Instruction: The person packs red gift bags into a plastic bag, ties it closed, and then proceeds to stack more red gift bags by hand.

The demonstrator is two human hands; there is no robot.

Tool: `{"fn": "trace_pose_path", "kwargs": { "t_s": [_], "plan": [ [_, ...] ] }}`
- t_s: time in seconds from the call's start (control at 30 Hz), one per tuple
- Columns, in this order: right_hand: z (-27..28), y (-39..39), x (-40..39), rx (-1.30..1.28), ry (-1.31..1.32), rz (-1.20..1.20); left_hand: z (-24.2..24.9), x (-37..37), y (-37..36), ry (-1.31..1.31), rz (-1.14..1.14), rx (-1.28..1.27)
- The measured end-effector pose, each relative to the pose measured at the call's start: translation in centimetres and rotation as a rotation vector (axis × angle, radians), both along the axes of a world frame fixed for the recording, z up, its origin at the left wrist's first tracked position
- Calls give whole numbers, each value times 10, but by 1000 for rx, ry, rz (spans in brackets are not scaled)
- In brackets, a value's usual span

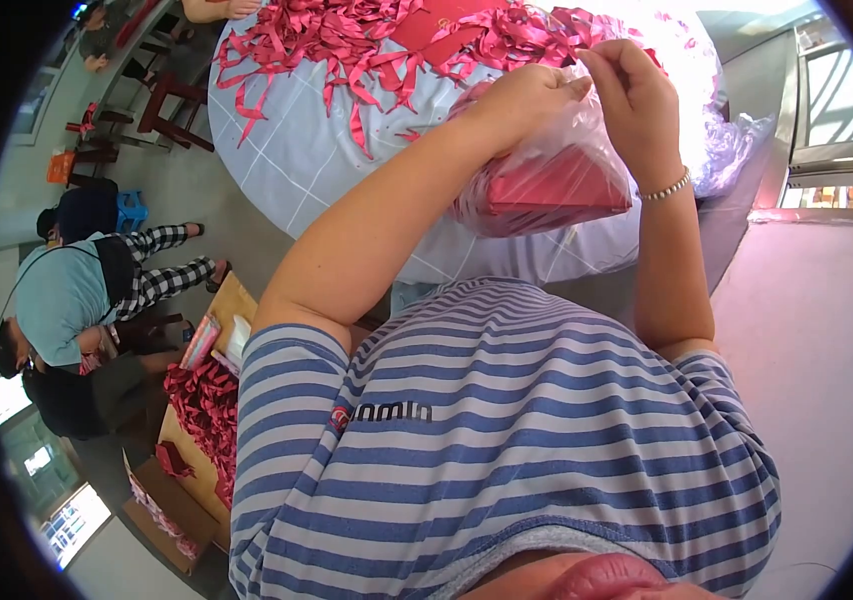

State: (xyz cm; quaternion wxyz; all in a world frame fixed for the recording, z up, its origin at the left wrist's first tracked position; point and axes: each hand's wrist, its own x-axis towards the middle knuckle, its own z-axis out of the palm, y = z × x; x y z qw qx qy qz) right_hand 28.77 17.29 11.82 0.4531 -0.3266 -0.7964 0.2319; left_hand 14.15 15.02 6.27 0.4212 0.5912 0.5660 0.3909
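Note:
A clear plastic bag point(587, 125) with a red box point(557, 190) inside hangs over the table's near edge. My left hand point(537, 95) pinches the gathered top of the bag from the left. Close beside it, my right hand point(637, 95), with a beaded bracelet at the wrist, has its thumb and fingers pressed together at the bag's opening. The exact fingertip contact is small and partly hidden. Red ribbons point(347, 45) lie heaped behind and to the left of the bag on the white checked tablecloth point(292, 160).
More clear plastic point(732, 150) lies at the table's right edge. At the left are people point(67, 300), wooden stools point(172, 110), a blue stool point(132, 212) and a side table with a red ribbon pile point(207, 420). Another person's hand point(239, 8) rests at the table's far left.

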Motion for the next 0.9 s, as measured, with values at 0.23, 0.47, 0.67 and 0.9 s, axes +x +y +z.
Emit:
{"fn": "trace_pose_path", "kwargs": {
  "t_s": [0.23,0.47,0.67,0.9],
  "plan": [
    [16,1,3,-173,0,417,-4,-2,-2,-126,-17,82],
    [20,-9,33,-304,-383,527,-2,-5,1,-170,-29,-26],
    [33,-19,31,-336,-203,727,6,-4,-6,-275,-33,-157],
    [23,-17,37,-313,-501,636,24,-3,-10,-73,14,-68]
  ]
}}
